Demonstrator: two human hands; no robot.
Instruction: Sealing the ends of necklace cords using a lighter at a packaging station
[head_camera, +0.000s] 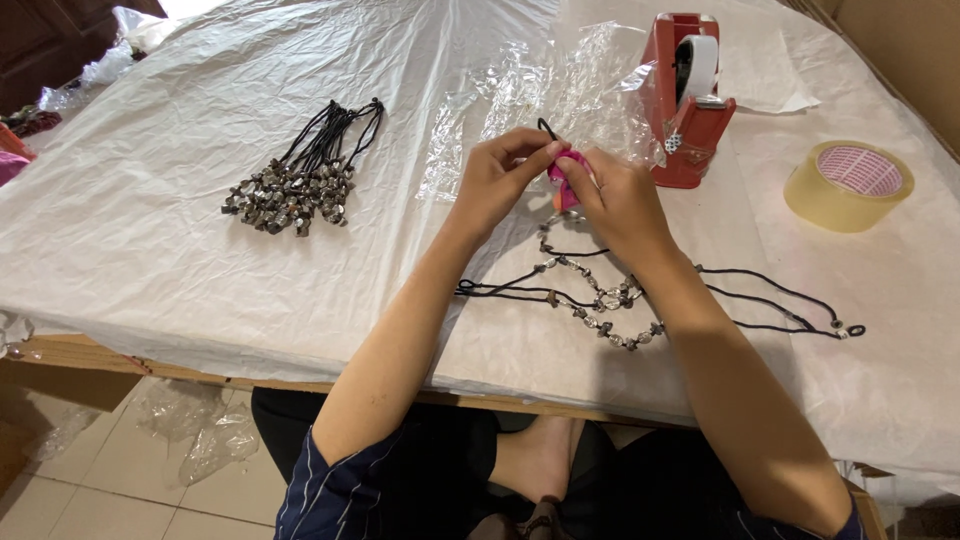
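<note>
My left hand (500, 175) and my right hand (620, 200) meet above the white-covered table (150, 230). Between their fingertips they pinch a small pink piece (562, 172) with a black cord loop (547, 127) sticking up from it. Below my hands lies a black cord necklace with silvery beads (600, 305), its cords trailing out left and right under my right forearm. What the pink piece is cannot be made out.
A bundle of several similar beaded necklaces (300, 180) lies at the left. Clear plastic sleeves (540, 90) lie behind my hands. A red tape dispenser (688, 95) stands at the back right, a roll of clear tape (850, 185) further right.
</note>
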